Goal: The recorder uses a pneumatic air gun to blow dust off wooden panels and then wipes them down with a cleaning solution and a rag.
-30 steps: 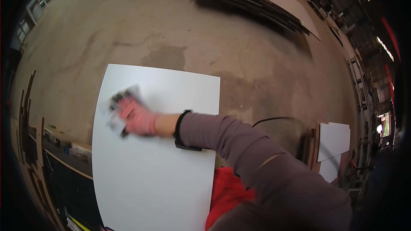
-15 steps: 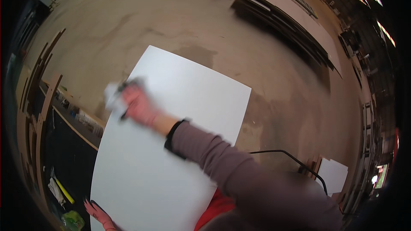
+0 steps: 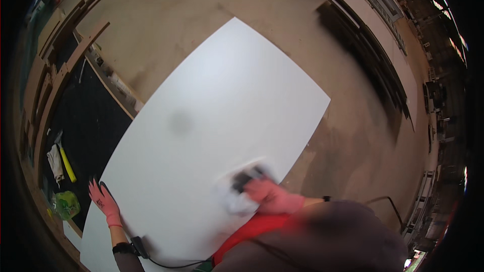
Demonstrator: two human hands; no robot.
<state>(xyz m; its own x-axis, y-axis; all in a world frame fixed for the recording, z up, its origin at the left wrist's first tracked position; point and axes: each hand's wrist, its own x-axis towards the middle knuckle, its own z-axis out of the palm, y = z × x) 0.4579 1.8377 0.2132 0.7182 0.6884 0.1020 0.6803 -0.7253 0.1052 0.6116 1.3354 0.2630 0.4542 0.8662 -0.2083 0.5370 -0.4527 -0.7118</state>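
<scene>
A large white panel [image 3: 217, 90] lies flat in front of me. At its near right part my right hand [image 3: 270, 195], in a pink glove with dark fingertips, presses a crumpled white cloth [image 3: 233, 199] against the surface. Motion blurs this hand and the cloth, but the fingers are closed over it. My left hand [image 3: 105, 203], gloved the same way, rests at the panel's left edge with its fingers stretched out, holding nothing. A black device [image 3: 139, 247] with a cable sits at my left wrist.
Left of the panel, a black surface [image 3: 83, 121] bears a yellow-handled tool [image 3: 67, 165], a whitish cloth piece [image 3: 55, 162] and a green bundle [image 3: 66, 205]. Brown strips [image 3: 75, 53] stand along the far left. Stacked boards [image 3: 370, 45] lie on the floor at the right.
My right hand has swept the cloth from the panel's far left edge to its near right part. My left hand stays at the left edge. The view has shifted.
</scene>
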